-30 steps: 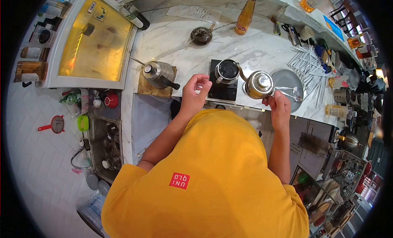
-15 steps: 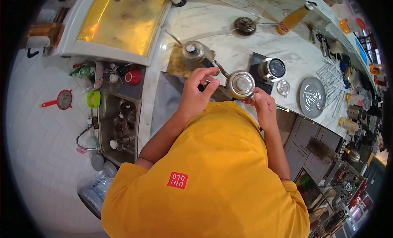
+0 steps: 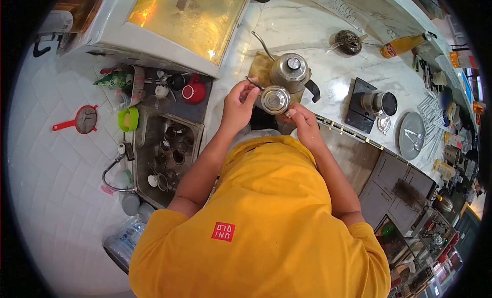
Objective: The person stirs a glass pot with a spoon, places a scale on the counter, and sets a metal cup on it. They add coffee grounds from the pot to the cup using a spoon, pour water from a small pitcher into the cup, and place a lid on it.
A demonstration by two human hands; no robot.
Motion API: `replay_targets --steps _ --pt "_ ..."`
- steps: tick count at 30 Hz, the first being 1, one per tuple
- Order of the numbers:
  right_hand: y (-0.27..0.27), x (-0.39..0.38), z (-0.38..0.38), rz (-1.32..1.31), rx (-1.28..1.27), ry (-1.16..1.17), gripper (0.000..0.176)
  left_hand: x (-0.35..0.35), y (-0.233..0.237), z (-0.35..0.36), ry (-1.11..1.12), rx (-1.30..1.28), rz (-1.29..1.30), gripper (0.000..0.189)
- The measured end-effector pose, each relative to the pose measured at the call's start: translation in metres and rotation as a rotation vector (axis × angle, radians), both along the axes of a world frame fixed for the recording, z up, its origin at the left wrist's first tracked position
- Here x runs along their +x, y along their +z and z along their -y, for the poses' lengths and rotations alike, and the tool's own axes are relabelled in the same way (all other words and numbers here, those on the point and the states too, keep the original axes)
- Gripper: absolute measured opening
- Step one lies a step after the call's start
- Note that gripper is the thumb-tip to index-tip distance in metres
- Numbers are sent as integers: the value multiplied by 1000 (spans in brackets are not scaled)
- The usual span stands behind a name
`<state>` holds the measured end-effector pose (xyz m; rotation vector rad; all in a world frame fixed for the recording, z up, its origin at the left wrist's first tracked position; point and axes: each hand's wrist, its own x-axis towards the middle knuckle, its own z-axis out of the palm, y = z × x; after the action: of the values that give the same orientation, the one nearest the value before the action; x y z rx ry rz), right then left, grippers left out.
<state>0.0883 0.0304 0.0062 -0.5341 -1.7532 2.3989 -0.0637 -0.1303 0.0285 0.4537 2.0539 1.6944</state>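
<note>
A small metal pot with a round lid and a thin spout [image 3: 275, 100] is held up in front of my shirt. My left hand [image 3: 238, 107] is closed at its spout, thumb and fingers around the tip. On the opposite side, my right hand [image 3: 303, 124] pinches the pot's edge, where the handle is mostly hidden by the fingers. Just beyond it a larger steel gooseneck kettle [image 3: 290, 75] with a black handle stands on a brown cloth [image 3: 260, 67]. The small pot overlaps the kettle's lower part in this view.
To the right on the marble counter [image 3: 312, 31] are a black scale [image 3: 360, 113], a metal cup [image 3: 383, 102], a grey plate [image 3: 411, 136] and a dark round glass pot [image 3: 348, 41]. The sink [image 3: 169, 193] at left holds several cups. A yellow-lit cabinet [image 3: 184, 26] stands behind.
My hands and the small pot have moved left along the counter, now in front of the gooseneck kettle. My left fingers have closed in at the spout. The head view has shifted too.
</note>
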Motion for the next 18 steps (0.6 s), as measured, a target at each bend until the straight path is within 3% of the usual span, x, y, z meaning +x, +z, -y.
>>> replay_targets --steps 9,18 --pt "-43 -27 6 173 -122 -60 26 -22 -41 6 -50 -152 -10 32" --pt "-76 -34 9 153 -119 -40 29 -35 -56 4 -70 -181 -15 35"
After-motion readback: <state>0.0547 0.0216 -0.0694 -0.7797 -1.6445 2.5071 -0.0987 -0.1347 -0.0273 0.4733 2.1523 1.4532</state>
